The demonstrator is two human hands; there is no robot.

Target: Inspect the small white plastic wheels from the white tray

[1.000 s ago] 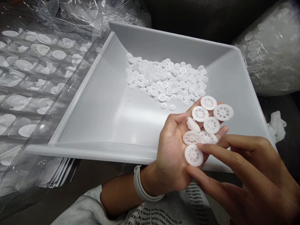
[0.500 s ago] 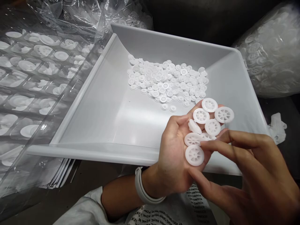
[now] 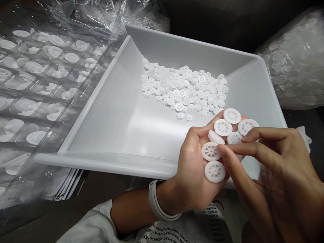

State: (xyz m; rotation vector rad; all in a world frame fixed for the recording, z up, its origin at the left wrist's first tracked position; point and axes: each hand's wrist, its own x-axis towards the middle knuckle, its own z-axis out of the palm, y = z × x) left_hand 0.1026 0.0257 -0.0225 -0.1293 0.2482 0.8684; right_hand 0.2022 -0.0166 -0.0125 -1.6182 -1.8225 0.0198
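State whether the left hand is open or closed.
Open: the left hand lies palm up, its fingers extended beneath several white spoked plastic wheels that sit spread across palm and fingers.

one head-worn view, facing forward and down from close above the left hand (image 3: 193, 168), right hand (image 3: 283, 168) and grey tray (image 3: 108, 121).

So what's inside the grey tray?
Small white wheels lie heaped in the tray. The top ones cover those beneath, and the left hand and right hand hide the tray's near right part.
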